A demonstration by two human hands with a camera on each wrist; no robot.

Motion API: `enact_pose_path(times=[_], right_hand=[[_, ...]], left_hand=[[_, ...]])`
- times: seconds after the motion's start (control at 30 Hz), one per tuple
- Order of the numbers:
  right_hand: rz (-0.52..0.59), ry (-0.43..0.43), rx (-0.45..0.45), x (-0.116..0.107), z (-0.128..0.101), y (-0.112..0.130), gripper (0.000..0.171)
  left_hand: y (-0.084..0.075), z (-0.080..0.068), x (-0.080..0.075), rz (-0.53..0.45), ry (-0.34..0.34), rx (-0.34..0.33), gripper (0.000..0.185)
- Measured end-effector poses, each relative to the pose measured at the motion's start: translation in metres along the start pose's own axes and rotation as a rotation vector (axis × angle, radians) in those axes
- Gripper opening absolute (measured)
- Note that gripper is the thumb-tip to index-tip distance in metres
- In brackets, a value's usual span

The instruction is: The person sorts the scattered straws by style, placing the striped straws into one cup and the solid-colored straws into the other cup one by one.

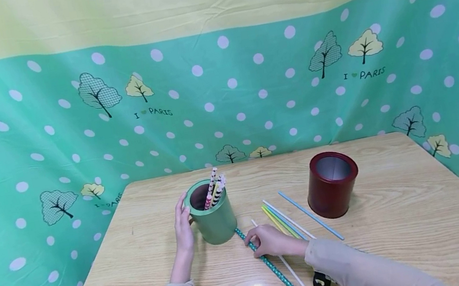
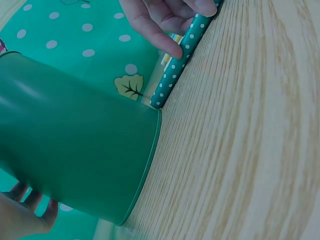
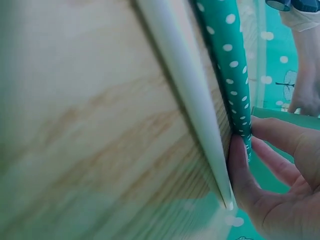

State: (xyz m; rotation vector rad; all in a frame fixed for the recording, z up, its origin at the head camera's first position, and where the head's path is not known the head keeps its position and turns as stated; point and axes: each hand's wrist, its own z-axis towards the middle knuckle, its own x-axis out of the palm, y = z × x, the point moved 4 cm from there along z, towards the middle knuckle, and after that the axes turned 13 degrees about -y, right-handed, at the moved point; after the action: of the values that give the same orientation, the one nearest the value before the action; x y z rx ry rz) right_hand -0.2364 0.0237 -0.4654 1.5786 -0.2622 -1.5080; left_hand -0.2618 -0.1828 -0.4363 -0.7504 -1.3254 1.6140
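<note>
A green can [image 1: 213, 224] stands on the table with several patterned paper straws [image 1: 216, 193] upright inside it. My left hand [image 1: 183, 226] holds the can by its left side, fingers reaching up to the rim; in the left wrist view its fingertips press the wall of the can. My right hand [image 1: 273, 241] pinches a green straw with white dots [image 1: 281, 276] between thumb and fingers. That straw lies along the table, its far end right at the base of the can. A thin white straw [image 3: 187, 75] lies beside it, passing under the right hand.
Right of my right hand lie several thin straws: yellow-green [image 1: 280, 221], white [image 1: 290, 220] and blue [image 1: 315, 217]. Beyond them stands a dark red can [image 1: 331, 194], its inside bare. A dotted green curtain [image 1: 232, 102] hangs behind the table [image 1: 405, 214].
</note>
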Motion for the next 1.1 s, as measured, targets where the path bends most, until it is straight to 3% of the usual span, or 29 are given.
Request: enact_pose_path(times=[0.47, 0.67, 1.1], right_hand=[[0.165, -0.049, 0.161, -0.006, -0.003, -0.001, 0.028], [0.24, -0.082, 0.176, -0.011, -0.007, 0.004, 0.029], [0.41, -0.262, 0.17, -0.026, -0.01, 0.013, 0.032]], left_hand=[[-0.001, -0.001, 0.0, 0.003, 0.003, -0.019, 0.044], [-0.001, -0.001, 0.0, 0.011, -0.001, -0.014, 0.044], [0.0, 0.0, 0.0, -0.022, 0.003, -0.022, 0.044]])
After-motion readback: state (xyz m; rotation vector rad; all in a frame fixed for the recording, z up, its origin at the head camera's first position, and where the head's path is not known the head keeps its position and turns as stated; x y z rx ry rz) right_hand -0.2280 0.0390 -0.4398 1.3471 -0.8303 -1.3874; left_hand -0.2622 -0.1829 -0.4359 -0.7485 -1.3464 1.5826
